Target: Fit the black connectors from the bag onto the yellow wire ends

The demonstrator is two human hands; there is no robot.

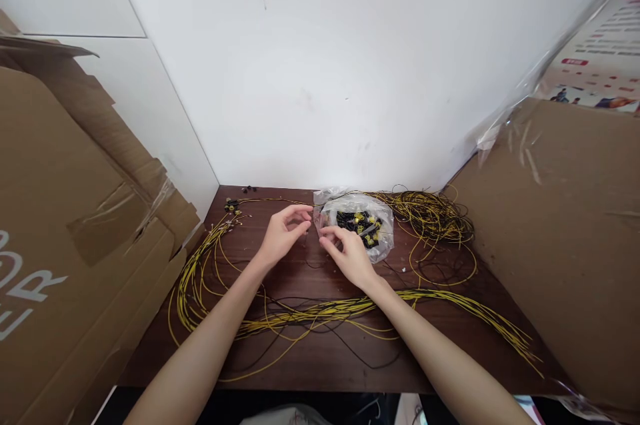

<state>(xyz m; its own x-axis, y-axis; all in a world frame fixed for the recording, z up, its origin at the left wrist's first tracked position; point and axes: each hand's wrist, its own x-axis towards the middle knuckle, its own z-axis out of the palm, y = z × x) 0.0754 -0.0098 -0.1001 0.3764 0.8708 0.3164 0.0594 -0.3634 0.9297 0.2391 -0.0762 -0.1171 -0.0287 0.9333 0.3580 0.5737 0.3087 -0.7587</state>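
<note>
Left hand (284, 233): raised over the table (445, 361), thumb and fingers curved toward each other with a narrow gap; whether they pinch anything fine, I cannot tell.
Right hand (353, 257): facing the left one, fingertips close together and partly over the bag's near-left side; I cannot tell what, if anything, they grip.
Left carton (55, 165): brown, creased, along the table's left side.
Parts (232, 206): a little black and yellow group near the back left corner, probably light and hard; best picked up by their sides.
Bundle (320, 313): yellow and black wires, bending round at the left and passing under both forearms to loose ends at the front right. Likely light and springy, apt to tangle; a strand is best held near its tip and drawn out lengthwise.
Bag (387, 217): clear, open, just beyond the right hand, with more black and yellow pieces (371, 237) inside. The film looks soft and slippery; its rim would be the place to take hold.
Coil (435, 215): a snarled heap of similar wire, right of the bag, likely to snag if pulled from the middle.
Right carton (555, 211): brown, beside the coil.
</note>
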